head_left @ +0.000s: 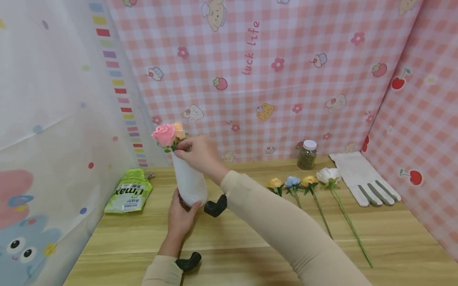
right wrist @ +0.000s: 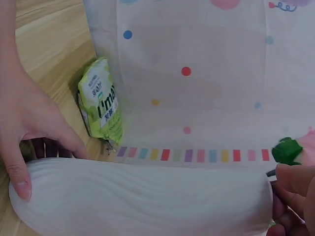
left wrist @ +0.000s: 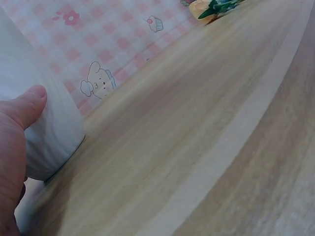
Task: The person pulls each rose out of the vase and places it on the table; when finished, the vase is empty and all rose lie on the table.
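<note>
A white vase (head_left: 190,180) stands on the table, leaning slightly in the head view, with a pink rose (head_left: 164,135) and a peach rose (head_left: 179,131) at its mouth. My left hand (head_left: 180,216) grips the vase near its base; in the left wrist view the thumb (left wrist: 33,104) lies along the white vase wall (left wrist: 51,120). At the vase's mouth, my right hand (head_left: 200,153) pinches a flower stem just below the blooms. The right wrist view shows the right fingers (right wrist: 295,187) around a dark stem beside green leaves (right wrist: 287,150). How deep the stems sit is hidden inside the vase.
A green packet (head_left: 130,192) lies left of the vase. To the right are a yellow flower (head_left: 275,183), a blue flower (head_left: 292,182), another yellow flower (head_left: 309,181), a white flower (head_left: 328,174), a lidded jar (head_left: 307,155) and a glove (head_left: 363,176).
</note>
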A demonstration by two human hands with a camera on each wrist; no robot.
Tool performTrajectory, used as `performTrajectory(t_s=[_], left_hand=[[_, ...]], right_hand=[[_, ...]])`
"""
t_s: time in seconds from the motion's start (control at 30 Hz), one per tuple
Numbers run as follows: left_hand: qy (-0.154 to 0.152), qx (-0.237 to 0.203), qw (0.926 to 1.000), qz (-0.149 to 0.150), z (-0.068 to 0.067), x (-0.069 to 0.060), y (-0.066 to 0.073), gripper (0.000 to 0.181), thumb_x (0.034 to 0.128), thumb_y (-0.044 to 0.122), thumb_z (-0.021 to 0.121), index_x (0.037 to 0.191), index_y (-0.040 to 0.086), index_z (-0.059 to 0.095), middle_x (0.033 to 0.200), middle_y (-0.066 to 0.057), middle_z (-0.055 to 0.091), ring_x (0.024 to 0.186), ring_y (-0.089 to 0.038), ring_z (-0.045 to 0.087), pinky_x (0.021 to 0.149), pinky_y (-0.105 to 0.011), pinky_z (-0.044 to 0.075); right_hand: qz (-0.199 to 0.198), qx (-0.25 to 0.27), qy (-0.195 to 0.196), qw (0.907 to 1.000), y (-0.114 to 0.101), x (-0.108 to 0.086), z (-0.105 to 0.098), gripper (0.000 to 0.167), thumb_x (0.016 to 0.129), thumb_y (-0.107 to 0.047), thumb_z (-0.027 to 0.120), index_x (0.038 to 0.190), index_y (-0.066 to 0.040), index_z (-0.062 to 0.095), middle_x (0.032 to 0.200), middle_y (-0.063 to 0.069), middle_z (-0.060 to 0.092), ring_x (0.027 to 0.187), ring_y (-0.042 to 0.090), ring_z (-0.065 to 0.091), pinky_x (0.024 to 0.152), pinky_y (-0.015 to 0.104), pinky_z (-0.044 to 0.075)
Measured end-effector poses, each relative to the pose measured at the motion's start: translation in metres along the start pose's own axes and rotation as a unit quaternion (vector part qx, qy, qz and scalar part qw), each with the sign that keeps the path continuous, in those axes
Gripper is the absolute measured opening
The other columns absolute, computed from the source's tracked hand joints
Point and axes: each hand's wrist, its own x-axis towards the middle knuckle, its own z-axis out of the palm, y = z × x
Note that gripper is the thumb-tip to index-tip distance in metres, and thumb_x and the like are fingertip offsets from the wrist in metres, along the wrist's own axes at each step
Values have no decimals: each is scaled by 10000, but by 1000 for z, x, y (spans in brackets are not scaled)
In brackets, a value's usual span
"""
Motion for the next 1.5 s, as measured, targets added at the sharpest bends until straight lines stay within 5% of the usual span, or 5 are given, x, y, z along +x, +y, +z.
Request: performTrajectory(t_s=[0.2, 0.43, 0.77, 1.17, 1.5], left_hand=[[18, -62, 10000, 55, 0, 0, 1, 869, 828, 395, 749, 1483, 73, 277, 1381, -182, 463, 1245, -315, 473, 1021, -472, 395], [-10, -136, 9998, 123, 4, 1, 2, 879, 824, 393, 755, 1481, 56, 278, 1361, -193, 480, 1219, -325, 493, 1004, -483, 409], [-40, -115, 9999, 16, 5, 2, 4, 851, 829, 416, 741, 1474, 90, 292, 1355, -151, 485, 1221, -290, 491, 1007, -466, 411], [-109, -76, 9999, -86, 3, 2, 5, 880, 829, 432, 737, 1490, 95, 265, 1374, -163, 461, 1235, -312, 478, 1015, -471, 398], [11, -26, 10000, 54, -1, 1, 1, 841, 828, 335, 764, 1481, 97, 290, 1363, -170, 483, 1227, -318, 487, 1018, -469, 392]], right_hand=[[-363, -439, 217, 9981, 1, 4, 11, 141, 855, -297, 744, 941, -191, 781, 923, -89, 695, 808, 11, 615, 644, 139, 487], [-238, -946, 336, 9947, 4, 3, 14, 232, 823, -366, 765, 996, -212, 773, 1008, -71, 647, 967, 121, 504, 842, 250, 394], [-69, -271, 298, 9992, 6, 5, 13, 154, 838, -302, 761, 942, -188, 772, 902, -96, 725, 822, 18, 645, 658, 152, 499], [220, 599, 264, 9976, 4, 6, 4, 100, 840, -233, 761, 915, -166, 768, 900, -80, 715, 807, 28, 631, 668, 180, 516], [163, 378, 617, 9972, 9, 4, -4, 128, 862, -227, 741, 875, -105, 778, 768, -36, 700, 661, 77, 601, 541, 205, 501]])
